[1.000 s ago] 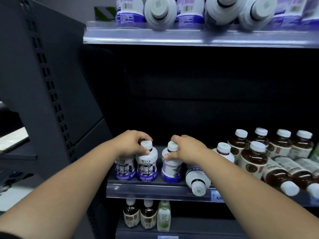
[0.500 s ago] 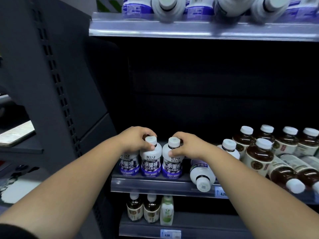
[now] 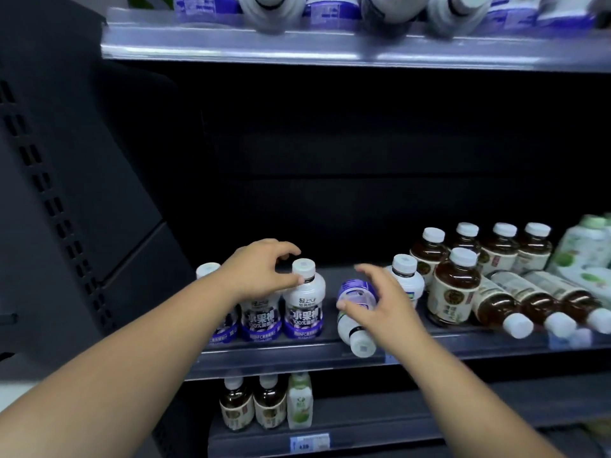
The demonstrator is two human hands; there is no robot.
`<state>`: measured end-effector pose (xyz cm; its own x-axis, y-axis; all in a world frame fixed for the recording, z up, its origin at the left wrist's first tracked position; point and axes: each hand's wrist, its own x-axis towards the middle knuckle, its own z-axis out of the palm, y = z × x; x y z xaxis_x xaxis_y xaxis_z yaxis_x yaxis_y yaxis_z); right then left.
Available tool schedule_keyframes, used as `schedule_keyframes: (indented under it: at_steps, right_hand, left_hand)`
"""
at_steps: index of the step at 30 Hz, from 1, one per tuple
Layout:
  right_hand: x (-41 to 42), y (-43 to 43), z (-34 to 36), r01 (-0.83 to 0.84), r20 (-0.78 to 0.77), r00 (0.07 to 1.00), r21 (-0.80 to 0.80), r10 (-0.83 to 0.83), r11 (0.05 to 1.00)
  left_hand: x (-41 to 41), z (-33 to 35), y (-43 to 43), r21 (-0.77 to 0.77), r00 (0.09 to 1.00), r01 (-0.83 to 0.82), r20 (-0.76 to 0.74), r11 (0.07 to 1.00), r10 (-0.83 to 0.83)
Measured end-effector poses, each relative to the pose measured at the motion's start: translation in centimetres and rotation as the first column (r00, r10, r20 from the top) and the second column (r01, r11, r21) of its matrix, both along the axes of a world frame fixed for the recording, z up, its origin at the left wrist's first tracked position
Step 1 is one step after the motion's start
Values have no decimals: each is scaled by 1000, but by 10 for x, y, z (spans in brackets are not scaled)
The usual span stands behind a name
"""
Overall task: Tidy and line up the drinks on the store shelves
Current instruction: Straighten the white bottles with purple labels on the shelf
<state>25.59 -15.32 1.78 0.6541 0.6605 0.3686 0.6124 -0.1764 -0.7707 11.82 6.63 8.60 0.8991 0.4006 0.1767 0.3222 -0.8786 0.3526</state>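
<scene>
The right hand [image 3: 380,305] was moved off the upright white purple-labelled bottles [image 3: 302,302] at the front-left edge of the shelf [image 3: 297,358], fingers spread over the toppled white plastic bottle [image 3: 355,312] beside them. The left hand [image 3: 261,269] fingers were loosened, gripping nothing. Righting judged next.

A dark perforated panel [image 3: 66,160] stands left of a price label [image 3: 309,443]

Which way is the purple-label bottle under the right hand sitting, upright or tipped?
Tipped. The purple-label bottle lies on its side, white cap pointing toward the shelf's front edge, beneath the right hand.
</scene>
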Motion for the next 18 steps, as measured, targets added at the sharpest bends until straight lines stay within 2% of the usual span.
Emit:
schedule_keyframes:
  at_steps: [3, 6, 8, 12, 16, 18]
  right_hand:
    - [-18, -16, -47, 164, -74, 985, 177, -153, 970]
    - [-37, -19, -84, 227, -83, 973, 192, -215, 955]
    - [-45, -15, -98, 274, -87, 961, 199, -261, 941]
    - [-53, -1, -102, 398, -205, 914, 281, -350, 873]
    - [-54, 0, -95, 396, -236, 914, 329, -331, 857]
    - [-51, -3, -81, 345, -200, 936, 358, -290, 867]
  left_hand:
    - [14, -7, -10, 70, 1000, 13, 5, 997, -13]
    - [18, -9, -12, 156, 1000, -12, 15, 988, 10]
    - [17, -11, -11, 136, 1000, -20, 12, 991, 19]
    - [16, -10, -13, 81, 999, -42, 15, 996, 41]
    - [13, -7, -17, 70, 999, -40, 9, 997, 39]
    - [13, -7, -16, 62, 999, -32, -2, 998, 32]
